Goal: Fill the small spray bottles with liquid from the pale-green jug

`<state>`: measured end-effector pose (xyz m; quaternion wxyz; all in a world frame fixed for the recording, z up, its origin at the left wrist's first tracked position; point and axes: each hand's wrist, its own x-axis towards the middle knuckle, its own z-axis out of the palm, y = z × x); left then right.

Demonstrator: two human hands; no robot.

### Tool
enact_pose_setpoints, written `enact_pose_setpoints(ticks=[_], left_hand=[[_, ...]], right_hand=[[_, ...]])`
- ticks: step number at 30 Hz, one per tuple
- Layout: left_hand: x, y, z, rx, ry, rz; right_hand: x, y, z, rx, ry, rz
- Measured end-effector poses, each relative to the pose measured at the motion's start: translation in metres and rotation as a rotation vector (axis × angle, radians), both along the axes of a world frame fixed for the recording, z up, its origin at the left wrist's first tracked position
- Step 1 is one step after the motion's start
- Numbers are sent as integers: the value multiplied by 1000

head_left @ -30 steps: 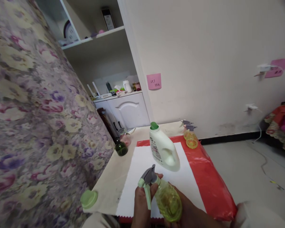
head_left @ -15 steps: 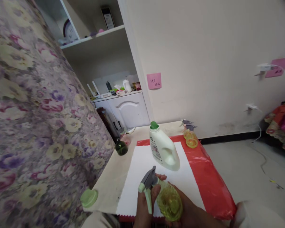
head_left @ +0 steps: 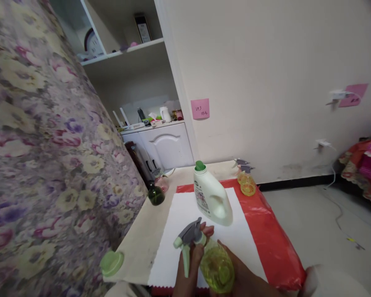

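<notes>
A spray bottle (head_left: 217, 267) of clear, ridged material with yellow liquid is held low over the table, tilted with its base towards me. My right hand (head_left: 239, 270) is wrapped round its body from the right side. My left hand (head_left: 190, 262) closes on the grey and pale green trigger spray head (head_left: 190, 234) at the bottle's neck. Whether the head is fully seated on the neck is hard to make out. Just beyond my hands stands a pale green jug (head_left: 214, 200) with a handle and a dark green piece at its mouth.
A white sheet (head_left: 170, 247) and red plastic covering (head_left: 266, 235) lie on the table. At the back right stand yellow spray bottles (head_left: 247, 187). A dark green bottle (head_left: 156, 194) and a pink bottle (head_left: 162, 183) stand left. A light green cap (head_left: 111, 263) lies near the front-left corner.
The spray head has shifted slightly left and turned in my left hand. The bottle has moved a little left and down with my right hand. The view has shifted slightly.
</notes>
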<state>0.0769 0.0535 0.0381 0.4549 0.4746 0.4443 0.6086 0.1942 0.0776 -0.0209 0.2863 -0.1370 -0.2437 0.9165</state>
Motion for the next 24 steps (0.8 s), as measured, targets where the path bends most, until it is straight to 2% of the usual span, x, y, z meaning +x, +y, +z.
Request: enact_pose_setpoints(ticks=[3,6,8,10,13,17,20,24], left_hand=[[1,-1,-19,-6,-27,-83],[0,-3,-32,-29,-46,-96],[0,-5,-34,-45,-53,-87],[1,-7,-30,-55,-56,-90],[1,-8,-18,-46,-52,-106],[-1,-7,-9,-27,12,-94],[-2,-4,-15,-21,34,-90],[-1,0,-34,-35,13,-101]], right_hand=[[4,0,-9,-96,107,-12],[8,0,-11,-86,206,16],[10,0,-11,-43,233,23],[13,1,-8,12,214,36],[18,4,-2,128,140,-29],[28,9,8,394,-78,-300],[35,10,10,627,-137,-356],[39,6,3,728,-220,-409]])
